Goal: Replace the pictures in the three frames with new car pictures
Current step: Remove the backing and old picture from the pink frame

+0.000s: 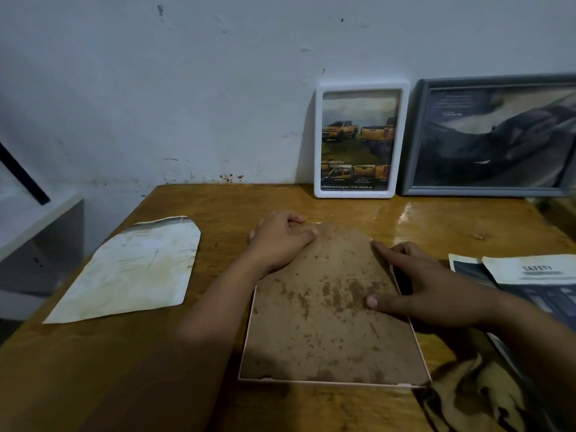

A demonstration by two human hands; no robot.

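1. Two hands press a face-down frame [327, 322] at lower centre of the desk [436, 226].
2. Left hand [280, 241]: fingers [307, 233] together on its top-left corner.
3. Right hand [427, 285]: fingers [385, 247] spread along its right edge, thumb on the stained backing.

A scuffed, whitish plaster wall [187, 88] fills the upper half of the frame, marked with dark specks and stains near its base. Below it, a glossy, brown wooden table [436, 222] spans the lower half, catching a glare at right of centre. At the left edge stands a pale grey shelf unit [34, 232], with a dark diagonal bar [21, 173] above it. The light is dim and cool.
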